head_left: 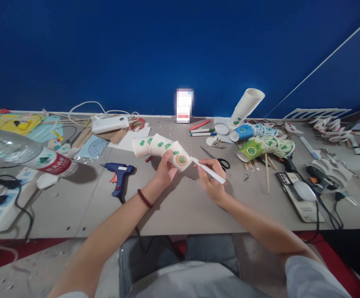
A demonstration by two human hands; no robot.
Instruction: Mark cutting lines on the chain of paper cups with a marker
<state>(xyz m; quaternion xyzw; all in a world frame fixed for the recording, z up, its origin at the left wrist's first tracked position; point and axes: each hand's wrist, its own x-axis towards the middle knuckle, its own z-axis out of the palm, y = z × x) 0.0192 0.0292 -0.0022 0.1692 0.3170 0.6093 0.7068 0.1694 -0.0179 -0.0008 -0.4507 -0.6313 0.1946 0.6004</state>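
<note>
My left hand [165, 171] is closed around a curved chain of several white paper cups [159, 145] with green prints. The cup at its right end carries an orange ring with a green centre. Between the fingers of my right hand [211, 184] is a slim white marker [213, 173], its tip close to that end cup's edge; whether it touches I cannot tell. Right of my hands lie a blue cup chain [244, 132] and a green cup chain [251, 150]. Black-handled scissors [223, 163] rest just behind my right hand.
A blue glue gun [122, 176] lies on the left, beside a large water bottle [37, 151] and a power strip [8, 203]. Stacked cups [247, 105] lean at the back near a lit phone [184, 105] and markers [203, 132]. Another phone [294, 198] and cables lie right.
</note>
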